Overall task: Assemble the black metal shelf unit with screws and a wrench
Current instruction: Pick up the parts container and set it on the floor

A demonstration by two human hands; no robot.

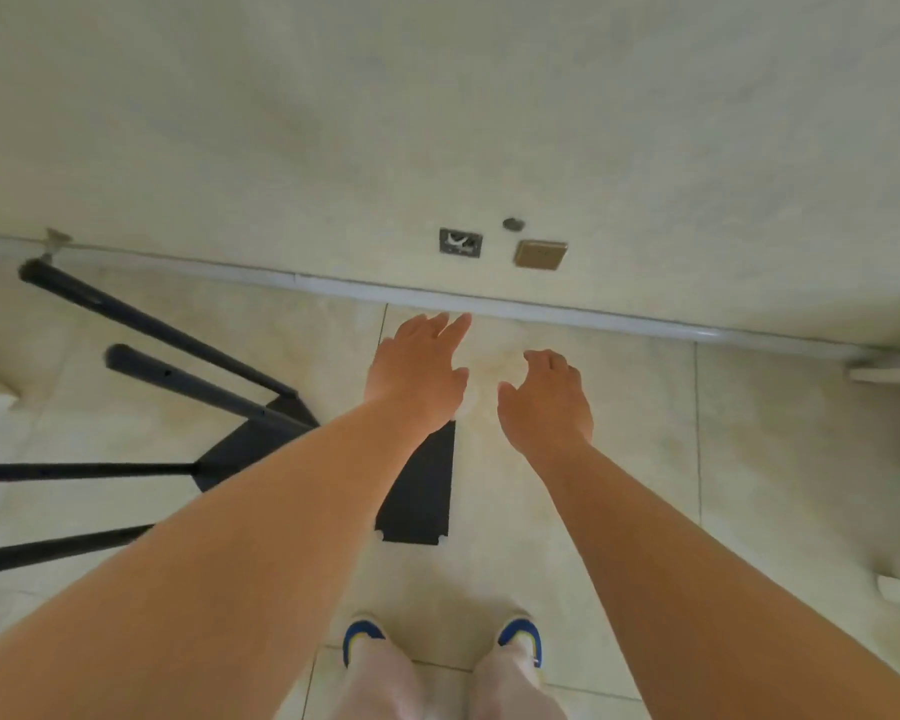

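A black metal shelf unit (261, 439) lies on its side on the tiled floor at the left, its several black tube legs (152, 324) pointing left. Part of it is hidden under my left forearm. A separate flat black shelf panel (422, 501) with notched corners lies on the floor just right of that forearm. My left hand (417, 371) is stretched forward above the floor with straight fingers, holding nothing. My right hand (546, 402) hovers beside it, fingers loosely curled and empty. No screws or wrench are in view.
A pale wall with a grey baseboard (541, 311) runs across ahead. It carries a wall socket (460, 242) and a brass-coloured plate (540, 254). My feet in blue-trimmed shoes (519, 639) stand at the bottom. A white object (889, 374) sits at the right edge.
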